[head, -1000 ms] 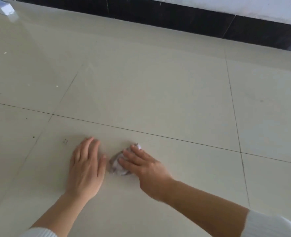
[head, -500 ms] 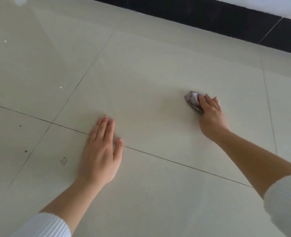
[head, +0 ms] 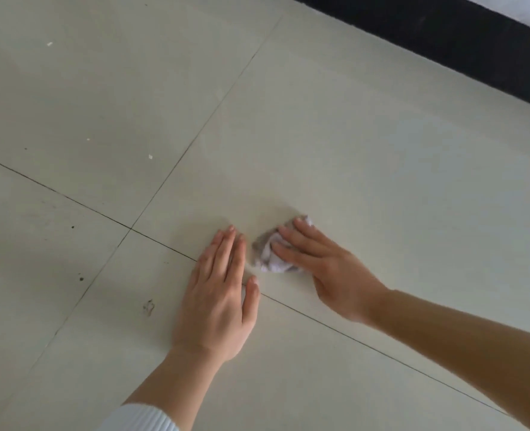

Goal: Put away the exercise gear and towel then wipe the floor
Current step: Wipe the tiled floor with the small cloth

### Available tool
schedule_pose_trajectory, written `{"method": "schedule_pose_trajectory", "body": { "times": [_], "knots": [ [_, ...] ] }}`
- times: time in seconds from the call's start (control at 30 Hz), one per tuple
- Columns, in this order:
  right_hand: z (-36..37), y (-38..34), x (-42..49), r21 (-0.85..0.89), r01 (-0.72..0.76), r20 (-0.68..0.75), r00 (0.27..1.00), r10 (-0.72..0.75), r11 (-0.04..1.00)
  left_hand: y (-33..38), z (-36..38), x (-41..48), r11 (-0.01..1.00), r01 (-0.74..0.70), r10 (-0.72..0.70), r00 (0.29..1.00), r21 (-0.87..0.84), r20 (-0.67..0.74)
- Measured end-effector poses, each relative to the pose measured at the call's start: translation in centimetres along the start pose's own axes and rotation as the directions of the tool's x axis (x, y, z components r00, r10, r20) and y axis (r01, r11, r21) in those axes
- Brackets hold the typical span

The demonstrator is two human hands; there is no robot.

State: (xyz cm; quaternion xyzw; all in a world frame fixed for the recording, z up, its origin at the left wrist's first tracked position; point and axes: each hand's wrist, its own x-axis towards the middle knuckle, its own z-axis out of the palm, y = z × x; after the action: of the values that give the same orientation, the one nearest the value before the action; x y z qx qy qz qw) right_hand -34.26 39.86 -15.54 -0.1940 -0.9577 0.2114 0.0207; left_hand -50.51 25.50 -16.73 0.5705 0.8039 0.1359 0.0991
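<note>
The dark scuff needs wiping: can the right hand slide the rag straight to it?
Probably not straight: the left hand lies flat on the floor between rag and scuff.

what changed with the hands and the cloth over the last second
The right hand pushed the crumpled cloth away to the far right across the floor, then drew it back, so it now lies beside the left hand again. The left hand edged slightly forward onto the grout line early on. Unchanged: the cloth stays under the right fingers and the left hand stays flat on the tile.
</note>
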Motion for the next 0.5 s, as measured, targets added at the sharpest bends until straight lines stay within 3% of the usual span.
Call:
{"method": "schedule_pose_trajectory", "body": {
  "times": [0.07,0.13,0.2,0.27,0.33,0.4,0.5],
  "knots": [
    [-0.7,0.5,-2.6,0.007,0.164,0.147,0.976,-0.163,0.986,0.1,-0.2,0.0,1.0,0.011,-0.011,1.0,-0.01,0.016],
    [-2.2,3.0,-1.7,0.011,0.147,0.14,0.979,-0.147,0.989,0.2,-0.2,0.1,1.0,0.019,-0.019,1.0,-0.009,0.012],
    [-3.6,5.5,1.7,0.032,-0.113,-0.001,0.994,0.114,0.993,0.3,-0.2,0.1,1.0,0.021,-0.021,1.0,-0.003,0.003],
    [-4.5,6.7,6.6,0.058,-0.413,-0.179,0.891,0.417,0.909,0.3,-0.1,0.1,1.0,0.015,-0.015,1.0,-0.006,-0.011],
    [-4.1,6.2,11.6,0.075,-0.554,-0.205,0.805,0.556,0.829,0.3,-0.1,0.1,1.0,0.013,-0.013,1.0,-0.011,-0.026],
    [-3.2,4.7,15.1,0.049,-0.513,-0.192,0.837,0.512,0.857,0.2,0.1,0.1,1.0,0.017,-0.018,0.999,-0.023,-0.037],
    [-1.9,2.0,15.8,0.056,-0.263,-0.103,0.958,0.268,0.963,0.0,0.2,0.0,0.998,0.024,-0.028,0.998,-0.062,-0.064]
  ]
}}
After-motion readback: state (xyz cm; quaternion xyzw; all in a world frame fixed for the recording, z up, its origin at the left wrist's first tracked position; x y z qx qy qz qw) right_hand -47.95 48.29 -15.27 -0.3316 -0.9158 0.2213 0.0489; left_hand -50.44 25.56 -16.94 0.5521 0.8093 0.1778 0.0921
